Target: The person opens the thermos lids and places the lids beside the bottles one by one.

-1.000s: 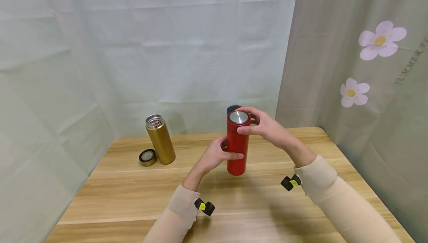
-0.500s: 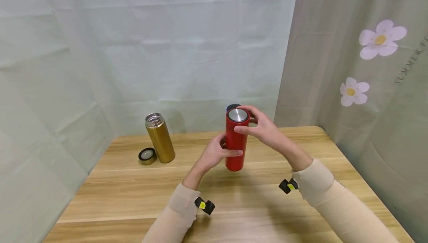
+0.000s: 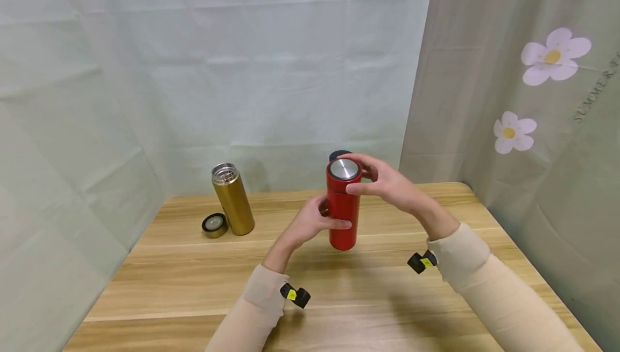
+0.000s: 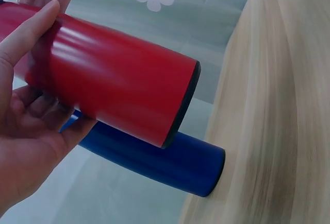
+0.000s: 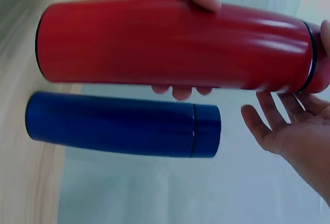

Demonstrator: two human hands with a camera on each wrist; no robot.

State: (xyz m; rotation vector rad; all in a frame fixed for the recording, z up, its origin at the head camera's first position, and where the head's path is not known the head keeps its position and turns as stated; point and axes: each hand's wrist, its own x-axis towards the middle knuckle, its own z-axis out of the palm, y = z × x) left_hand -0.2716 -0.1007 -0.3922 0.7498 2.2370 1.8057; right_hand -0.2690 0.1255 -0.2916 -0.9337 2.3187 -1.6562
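Note:
A red thermos point(image 3: 343, 206) stands upright in both hands, its base a little above the table. My left hand point(image 3: 310, 224) grips the middle of its body, thumb across the front. With thumb and fingers, my right hand point(image 3: 391, 186) holds the red lid point(image 3: 344, 169), which has a brushed silver top and sits on the thermos. A dark seam between lid and body shows in the right wrist view. Just behind stands a blue thermos point(image 5: 111, 126) with its lid on, mostly hidden by the red one in the head view.
A gold thermos point(image 3: 234, 204) stands without a lid at the back left of the wooden table point(image 3: 194, 282). Its gold lid point(image 3: 215, 225) lies beside it, inner side up. Pale curtains point(image 3: 290, 72) hang behind the table and along its sides.
The red thermos has shifted slightly in the hands. My right thumb moved left across the lid, then back right. The gold thermos and its lid have stayed put.

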